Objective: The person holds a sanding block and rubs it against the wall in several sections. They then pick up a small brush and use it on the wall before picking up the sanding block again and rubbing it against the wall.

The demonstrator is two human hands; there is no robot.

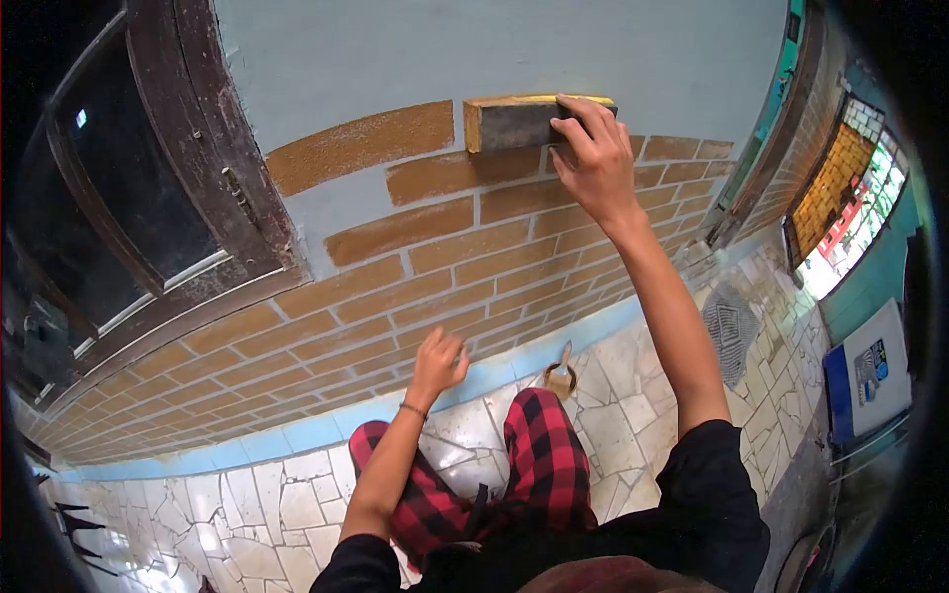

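Observation:
My right hand (598, 163) grips a sponge block (514, 127) with a dark flat back and yellowish foam along its edges. The block lies lengthwise against the wall at the top of the brick pattern, just right of a painted brown brick (366, 145). My fingers bend over its top edge, with the thumb below. Lower down, my left hand (440, 363) is in front of the wall with its fingers curled. Whatever it may hold is hidden.
A small container with a brush (560, 378) stands on the stone-tiled floor (618, 420) by the light blue skirting (306, 432). A dark wooden door (188, 148) is at the left. A grey mat (730, 336) and a white-and-blue box (870, 371) are at the right.

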